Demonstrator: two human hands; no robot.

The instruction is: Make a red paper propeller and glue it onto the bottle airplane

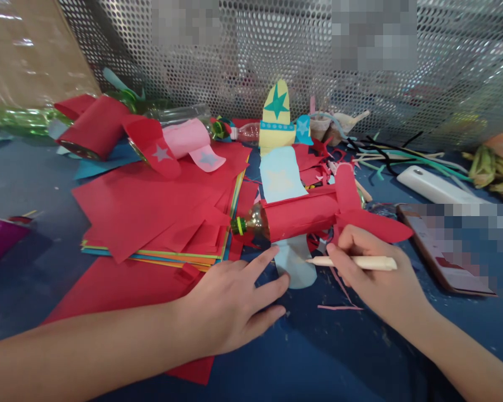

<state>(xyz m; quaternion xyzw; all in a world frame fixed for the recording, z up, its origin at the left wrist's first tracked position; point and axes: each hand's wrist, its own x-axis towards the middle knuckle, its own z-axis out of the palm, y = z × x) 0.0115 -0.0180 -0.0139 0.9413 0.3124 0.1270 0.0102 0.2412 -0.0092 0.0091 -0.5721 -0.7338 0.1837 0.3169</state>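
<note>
My right hand (373, 273) grips a cream-coloured marker pen (371, 262), its tip touching a pale blue paper flap (295, 265). The flap sticks out from the near side of a plastic bottle wrapped in red paper (302, 215). With fingers spread, my left hand (238, 298) rests against the flap's left edge. On the bottle's far side stands another light blue flap with a pale star (281, 174). Two red paper fins (373, 223) spread at its right end, and a green cap (238, 225) closes the left end.
A stack of coloured paper (163, 206), mostly red, lies left. Other paper-covered bottles (96, 125) lie behind it, near a yellow paper piece with a green star (280, 106). To the right are a phone (440, 251), a white device (436, 184) and thin strips. Perforated metal backs the table.
</note>
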